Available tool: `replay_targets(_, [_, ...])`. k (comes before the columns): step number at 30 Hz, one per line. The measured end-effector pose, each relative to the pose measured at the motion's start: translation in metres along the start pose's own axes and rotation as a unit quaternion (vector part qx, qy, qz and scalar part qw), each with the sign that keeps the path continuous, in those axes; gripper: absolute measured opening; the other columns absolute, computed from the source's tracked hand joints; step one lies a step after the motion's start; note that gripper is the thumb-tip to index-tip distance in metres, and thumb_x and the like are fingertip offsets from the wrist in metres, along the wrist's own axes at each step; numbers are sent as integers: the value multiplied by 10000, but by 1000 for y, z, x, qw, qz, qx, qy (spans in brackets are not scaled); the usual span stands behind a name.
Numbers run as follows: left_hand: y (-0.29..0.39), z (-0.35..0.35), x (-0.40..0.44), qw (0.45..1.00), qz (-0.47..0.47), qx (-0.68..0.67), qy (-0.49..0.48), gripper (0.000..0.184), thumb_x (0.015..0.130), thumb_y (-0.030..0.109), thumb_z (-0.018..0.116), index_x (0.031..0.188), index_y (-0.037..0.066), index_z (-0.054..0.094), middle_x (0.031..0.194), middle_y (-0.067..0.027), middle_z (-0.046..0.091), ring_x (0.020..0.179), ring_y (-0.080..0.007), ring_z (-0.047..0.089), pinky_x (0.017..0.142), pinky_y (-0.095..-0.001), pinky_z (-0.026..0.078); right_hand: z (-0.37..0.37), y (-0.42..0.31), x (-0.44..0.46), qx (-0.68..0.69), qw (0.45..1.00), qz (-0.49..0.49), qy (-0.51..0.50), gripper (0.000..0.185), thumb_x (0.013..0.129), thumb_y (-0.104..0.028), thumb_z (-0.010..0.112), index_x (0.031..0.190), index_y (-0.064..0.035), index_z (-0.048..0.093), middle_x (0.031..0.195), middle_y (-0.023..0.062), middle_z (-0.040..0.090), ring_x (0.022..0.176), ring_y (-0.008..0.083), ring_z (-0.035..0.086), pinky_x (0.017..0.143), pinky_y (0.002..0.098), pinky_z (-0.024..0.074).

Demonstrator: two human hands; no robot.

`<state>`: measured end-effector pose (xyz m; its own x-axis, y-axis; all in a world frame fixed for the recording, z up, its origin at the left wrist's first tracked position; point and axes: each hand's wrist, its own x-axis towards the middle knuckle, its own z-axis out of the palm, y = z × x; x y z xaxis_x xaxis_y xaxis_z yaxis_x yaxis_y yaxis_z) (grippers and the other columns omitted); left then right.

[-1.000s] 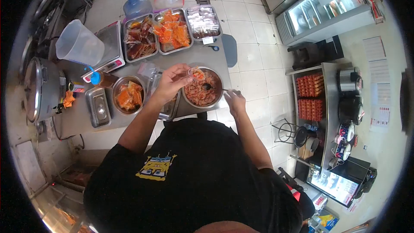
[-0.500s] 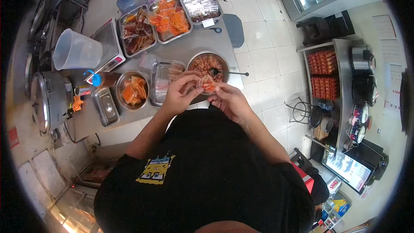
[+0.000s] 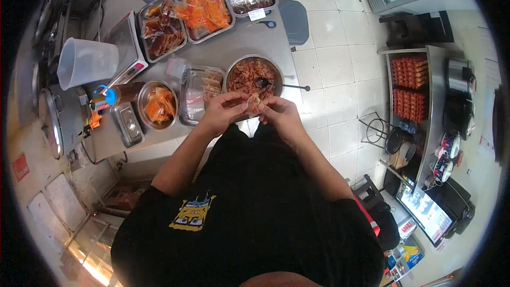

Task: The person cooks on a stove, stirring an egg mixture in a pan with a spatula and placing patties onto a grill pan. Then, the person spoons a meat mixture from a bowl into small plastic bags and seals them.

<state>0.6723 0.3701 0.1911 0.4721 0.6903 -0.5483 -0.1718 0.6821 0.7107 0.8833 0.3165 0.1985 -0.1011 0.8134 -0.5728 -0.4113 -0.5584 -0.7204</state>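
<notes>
Between my fingertips is a small clear bag [image 3: 254, 103] with reddish food inside. My left hand [image 3: 222, 114] pinches one side of it, and my right hand [image 3: 281, 119] pinches the other. Just beyond both hands stands a round metal bowl [image 3: 227, 81] of chopped reddish food [image 3: 248, 76]. A black spoon [image 3: 287, 86] rests in the bowl, its handle sticking out over the right rim. Left of the bowl, a metal tray [image 3: 186, 94] holds small flat bags [image 3: 212, 86].
Farther back on the steel table [image 3: 223, 50] are three trays of bagged food, one with orange bags [image 3: 204, 13]. To the left stand a bowl of orange packets [image 3: 159, 107], a lidded metal container [image 3: 127, 125], a scale [image 3: 130, 48] and a plastic jug [image 3: 87, 62]. Scissors [image 3: 270, 24] lie near the far edge.
My right hand has let go of the spoon and come over to the small bag in my left hand. Both hands now grip it nearer my body. The camera view has shifted.
</notes>
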Motion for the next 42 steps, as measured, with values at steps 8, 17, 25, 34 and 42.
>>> replay_targets(8, [-11, 20, 45, 872, 201, 404, 192, 188, 795, 42, 757, 966, -14, 702, 791, -65, 701, 756, -142, 689, 700, -305, 561, -17, 24, 53, -330, 915, -170, 161, 153, 842, -117, 757, 868, 16, 686, 735, 143, 704, 638, 221, 688, 614, 362, 542])
replay_targets(17, [-21, 21, 67, 851, 136, 438, 257, 201, 742, 90, 763, 902, -4, 685, 674, -73, 666, 656, -133, 647, 628, -310, 512, -9, 25, 72, -384, 873, -222, 205, 138, 796, -97, 745, 790, 8, 655, 733, 190, 687, 673, 324, 707, 617, 395, 549])
replay_targets(25, [55, 50, 15, 885, 209, 366, 196, 151, 763, 31, 748, 898, 16, 682, 649, -2, 634, 638, -43, 574, 600, -236, 469, 31, -46, 17, -310, 894, -276, 169, 116, 821, -81, 750, 809, 5, 673, 729, 158, 702, 651, 198, 714, 586, 331, 549])
replay_targets(34, [140, 68, -44, 900, 216, 361, 111, 208, 768, 33, 734, 969, 8, 687, 669, 33, 539, 611, -48, 524, 565, -229, 421, 68, -114, -31, -393, 851, -322, 136, 153, 805, -66, 778, 863, 21, 666, 761, 101, 713, 643, 153, 684, 570, 292, 532])
replay_targets(42, [198, 55, -90, 985, 105, 133, -15, 285, 781, -40, 676, 1066, -27, 666, 622, 43, 484, 484, -45, 471, 447, -212, 347, 104, -131, -34, -245, 885, -348, -189, 311, 855, -28, 777, 1131, 29, 643, 1077, 104, 658, 1026, 159, 624, 886, 299, 506])
